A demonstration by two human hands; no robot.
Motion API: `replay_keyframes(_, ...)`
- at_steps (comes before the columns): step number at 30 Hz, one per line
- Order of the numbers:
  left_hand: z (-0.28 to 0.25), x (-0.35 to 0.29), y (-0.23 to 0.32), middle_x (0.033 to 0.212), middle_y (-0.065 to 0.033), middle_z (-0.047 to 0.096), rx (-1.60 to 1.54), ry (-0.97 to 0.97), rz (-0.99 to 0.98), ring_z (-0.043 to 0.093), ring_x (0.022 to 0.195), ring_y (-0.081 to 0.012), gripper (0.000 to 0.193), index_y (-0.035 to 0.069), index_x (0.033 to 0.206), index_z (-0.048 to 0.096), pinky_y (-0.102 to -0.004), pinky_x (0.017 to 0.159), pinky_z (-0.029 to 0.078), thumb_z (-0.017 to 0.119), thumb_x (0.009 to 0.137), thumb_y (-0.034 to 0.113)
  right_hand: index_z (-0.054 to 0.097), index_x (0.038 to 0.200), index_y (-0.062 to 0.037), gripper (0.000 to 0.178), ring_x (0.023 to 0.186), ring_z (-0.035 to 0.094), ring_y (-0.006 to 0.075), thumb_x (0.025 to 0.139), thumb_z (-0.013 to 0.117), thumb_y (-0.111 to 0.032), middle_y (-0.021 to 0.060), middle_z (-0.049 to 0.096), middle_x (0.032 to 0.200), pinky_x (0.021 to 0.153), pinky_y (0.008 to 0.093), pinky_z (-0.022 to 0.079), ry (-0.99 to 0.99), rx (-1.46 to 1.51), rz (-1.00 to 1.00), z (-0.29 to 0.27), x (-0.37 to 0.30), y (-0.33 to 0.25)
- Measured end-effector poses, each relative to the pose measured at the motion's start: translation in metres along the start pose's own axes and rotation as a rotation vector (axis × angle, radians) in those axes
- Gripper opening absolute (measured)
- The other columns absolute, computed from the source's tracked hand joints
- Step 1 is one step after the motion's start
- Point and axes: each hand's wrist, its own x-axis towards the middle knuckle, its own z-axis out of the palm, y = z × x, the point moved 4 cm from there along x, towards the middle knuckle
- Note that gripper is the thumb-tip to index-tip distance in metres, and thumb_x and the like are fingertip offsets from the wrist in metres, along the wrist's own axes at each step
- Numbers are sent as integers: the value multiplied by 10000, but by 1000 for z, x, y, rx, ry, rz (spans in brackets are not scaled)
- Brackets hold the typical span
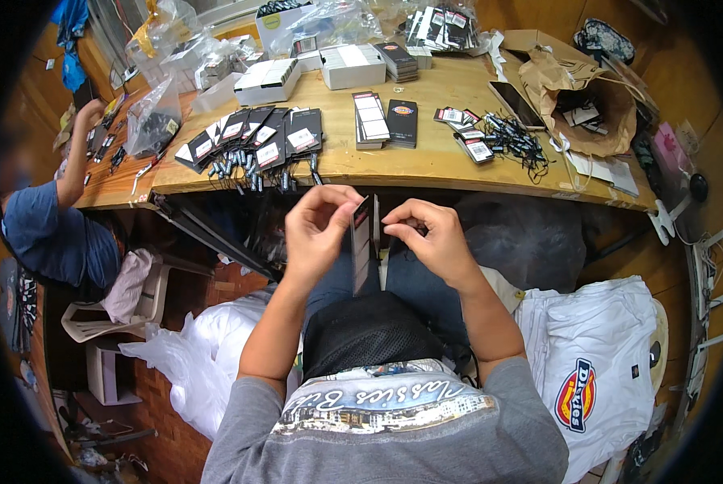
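Observation:
Over my lap, in front of the table edge, my left hand (321,234) pinches a black hang tag (362,234) between thumb and fingers. The tag hangs upright, its side with pale panels turned toward the right. Just right of it a second narrow card (376,216) shows nearly edge-on. My right hand (428,235) is closed in a pinch beside that card; what its fingertips hold, if anything, is too small to make out. On the table ahead lie a stack of white-labelled tags (369,121) and a stack of black tags (403,123).
Fanned black tags with cords (289,133) lie left on the table (345,165); small tags with tangled black cords (516,145) lie right, near a phone (515,105) and paper bag (612,121). White boxes (353,66) stand behind. White shirts (595,363) lie right; another person (59,218) sits left.

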Motion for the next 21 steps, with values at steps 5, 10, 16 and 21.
replay_keyframes(5, -12, 4, 12, 765, -132, 563, -88, 9, -46, 559, 693, -165, 92, 6, 746, 443, -233, 634, 447, 493, 799, 62, 588, 794, 35, 99, 636, 547, 103, 703, 571, 1, 62, 571, 719, 592, 208, 438, -56, 75, 106, -17, -6, 11)
replay_keyframes(10, -9, -1, 8, 670, -80, 515, -326, 40, -80, 525, 655, -155, 112, -10, 830, 484, -230, 611, 426, 502, 806, 98, 586, 830, 38, 135, 695, 549, 119, 699, 559, 53, 49, 551, 788, 622, 204, 448, -76, 538, 175, -15, -6, 15)
replay_keyframes(16, -2, 0, 14, 702, -65, 503, -205, -48, -68, 502, 640, -134, 141, -41, 838, 541, -202, 566, 373, 517, 794, 91, 568, 831, 51, 157, 676, 563, 143, 677, 574, 77, 98, 544, 860, 622, 218, 459, -77, 694, 256, -22, -9, 18)
replay_keyframes(21, 14, -4, 13, 787, -61, 527, -68, -178, -79, 516, 663, -100, 140, -32, 856, 592, -206, 614, 414, 483, 768, -31, 561, 788, 51, 134, 678, 580, 149, 661, 588, 83, 95, 562, 800, 633, 230, 474, -9, 708, 168, -16, -6, 5)
